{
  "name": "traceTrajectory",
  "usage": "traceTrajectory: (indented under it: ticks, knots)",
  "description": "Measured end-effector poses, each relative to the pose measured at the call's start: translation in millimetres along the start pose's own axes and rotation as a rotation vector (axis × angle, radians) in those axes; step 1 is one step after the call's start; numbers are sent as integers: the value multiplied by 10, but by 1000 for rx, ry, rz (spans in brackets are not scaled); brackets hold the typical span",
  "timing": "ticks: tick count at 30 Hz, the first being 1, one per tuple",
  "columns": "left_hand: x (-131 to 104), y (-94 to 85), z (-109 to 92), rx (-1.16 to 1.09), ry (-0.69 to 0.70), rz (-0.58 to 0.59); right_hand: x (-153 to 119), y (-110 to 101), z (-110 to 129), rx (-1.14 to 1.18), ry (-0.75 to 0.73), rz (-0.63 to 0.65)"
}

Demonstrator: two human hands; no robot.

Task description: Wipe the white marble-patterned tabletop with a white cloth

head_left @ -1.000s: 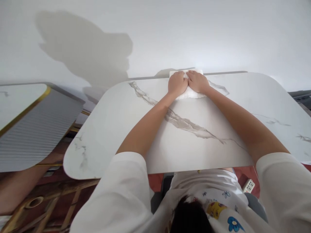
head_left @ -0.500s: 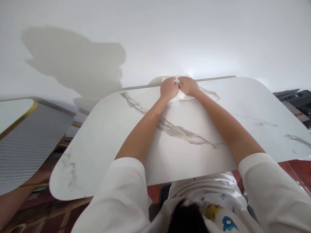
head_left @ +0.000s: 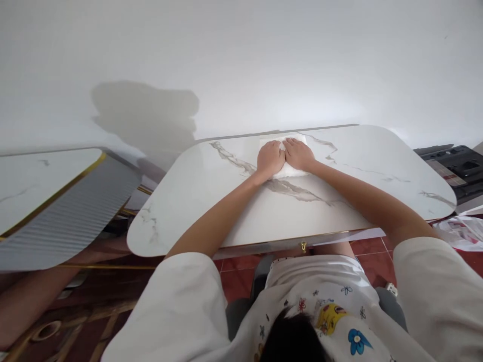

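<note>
My left hand [head_left: 270, 159] and my right hand [head_left: 298, 154] are side by side, thumbs close together, pressing down on a white cloth [head_left: 289, 172]. The fingers of both are bent and closed over it, with the fingertips partly hidden. Lying flat under the hands, the cloth shows a strip beyond the fingers and another below the palms. Beneath it is a white table top [head_left: 181, 201] with grey-brown marble veins and rounded corners. A small gold-coloured knob [head_left: 302, 246] shows under its near edge.
A white wall [head_left: 241, 65] runs along the far edge, with a shadow on it. To the left stands a gold-edged piece with a ribbed grey side [head_left: 86, 211]. Another person's arm [head_left: 41, 296] reaches beneath it. At right lie a black case [head_left: 462, 168] and a plastic bag [head_left: 462, 231].
Both hands have drawn the cloth from the table's far edge back towards me. The view has shifted, showing more of the left piece and the floor.
</note>
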State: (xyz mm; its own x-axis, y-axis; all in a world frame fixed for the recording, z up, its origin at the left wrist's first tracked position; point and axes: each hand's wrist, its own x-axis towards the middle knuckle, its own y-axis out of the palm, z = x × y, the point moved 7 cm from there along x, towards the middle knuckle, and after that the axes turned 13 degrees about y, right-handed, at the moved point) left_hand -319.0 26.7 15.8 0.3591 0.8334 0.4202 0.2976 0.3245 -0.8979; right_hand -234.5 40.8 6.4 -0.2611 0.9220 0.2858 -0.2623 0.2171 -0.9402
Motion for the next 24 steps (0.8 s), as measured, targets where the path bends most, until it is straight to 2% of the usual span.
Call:
traceTrajectory:
  ticks: [11,16,20,24]
  knots:
    - [-805,-354,-482,6,4,72,-979,-274,329,10,-6,-17]
    - [-1164,-476,-713,13,22,61,-1389,-355,427,21,-21,12]
    - [-1266,-472,-913,17,6,70,-1579,-432,332,49,-20,23]
    - [-1202,-379,-1115,9,20,82,-1684,-499,129,17,-3,35]
